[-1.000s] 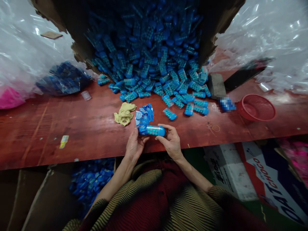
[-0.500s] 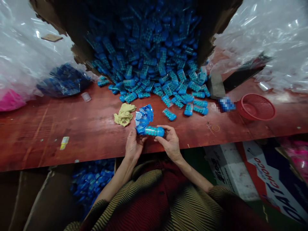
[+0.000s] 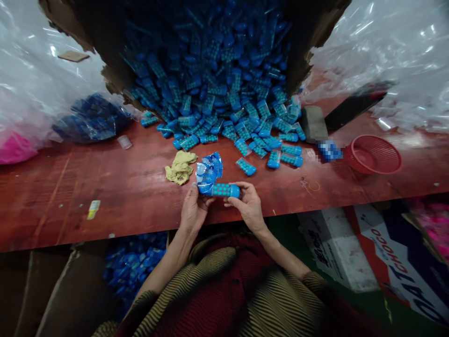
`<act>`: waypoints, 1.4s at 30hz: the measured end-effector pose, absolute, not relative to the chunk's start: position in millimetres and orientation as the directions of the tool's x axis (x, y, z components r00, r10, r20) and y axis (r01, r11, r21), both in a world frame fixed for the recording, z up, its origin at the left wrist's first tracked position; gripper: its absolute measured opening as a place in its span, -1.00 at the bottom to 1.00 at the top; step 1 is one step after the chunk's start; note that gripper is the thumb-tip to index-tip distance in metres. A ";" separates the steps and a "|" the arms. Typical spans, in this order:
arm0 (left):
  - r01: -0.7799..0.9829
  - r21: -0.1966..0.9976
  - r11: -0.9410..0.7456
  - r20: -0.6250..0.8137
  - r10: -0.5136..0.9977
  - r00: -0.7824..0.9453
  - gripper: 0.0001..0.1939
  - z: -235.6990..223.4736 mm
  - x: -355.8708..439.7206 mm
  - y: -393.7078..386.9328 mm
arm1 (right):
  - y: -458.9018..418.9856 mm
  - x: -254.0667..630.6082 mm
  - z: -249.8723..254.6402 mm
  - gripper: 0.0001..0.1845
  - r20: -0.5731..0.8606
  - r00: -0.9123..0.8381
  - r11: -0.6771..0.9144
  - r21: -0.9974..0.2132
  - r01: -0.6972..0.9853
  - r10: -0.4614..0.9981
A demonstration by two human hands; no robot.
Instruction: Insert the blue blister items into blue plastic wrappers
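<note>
Both hands hold one blue tube of teal beads [image 3: 224,190] crosswise over the near edge of the red table [image 3: 105,187]. My left hand [image 3: 192,210] pinches its left end, where blue plastic wrappers [image 3: 209,169] bunch up. My right hand [image 3: 247,206] grips the capped right end with curled fingers. A big heap of the same blue tubes [image 3: 224,93] spills out of a torn cardboard box [image 3: 87,32] just beyond.
A yellow rag [image 3: 180,167] lies left of the wrappers. A red mesh basket [image 3: 373,156] sits at the right. Clear plastic bags [image 3: 386,51] flank the box, and one bag of blue items [image 3: 91,118] is at the left. Cartons [image 3: 389,262] stand below the table.
Almost nothing moved; both hands keep their hold on the tube, which shifted only very slightly.
</note>
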State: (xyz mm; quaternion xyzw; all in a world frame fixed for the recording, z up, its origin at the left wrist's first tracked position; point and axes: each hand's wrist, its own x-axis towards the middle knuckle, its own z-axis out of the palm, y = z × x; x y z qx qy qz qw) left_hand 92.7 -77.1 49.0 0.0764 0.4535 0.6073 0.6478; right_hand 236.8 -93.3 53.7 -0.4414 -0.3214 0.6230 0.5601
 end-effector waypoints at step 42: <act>-0.662 0.398 0.635 -0.543 0.745 0.388 -0.80 72.8 99.5 -79.2 | -76.2 260.2 52.3 -0.12 0.010 -0.496 -0.206 -0.903 -0.378 0.868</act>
